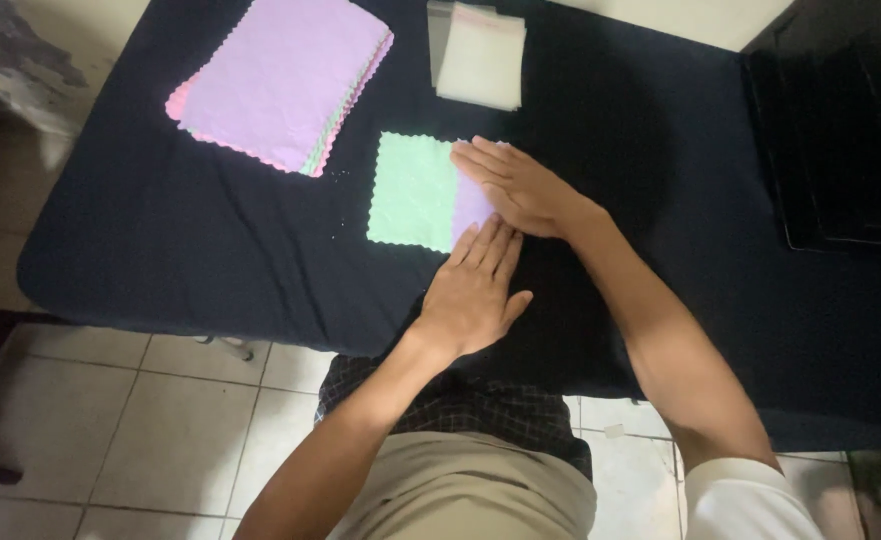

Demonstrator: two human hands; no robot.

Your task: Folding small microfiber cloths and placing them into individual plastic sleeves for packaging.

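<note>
Head view: both hands, left [472, 292] and right [520, 187], press flat, holding nothing; the cloth [415, 190] may crease if palms slide.

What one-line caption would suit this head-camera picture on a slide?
Both hands, left hand and right hand, press flat on a green cloth on a dark table, beside a stack of pastel cloths.

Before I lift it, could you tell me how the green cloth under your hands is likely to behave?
The green cloth lies thin and flat on the dark table cover, so it is probably floppy and light. It should drape rather than hold shape. The right hand and left hand press it flat, so it likely creases easily.
</note>
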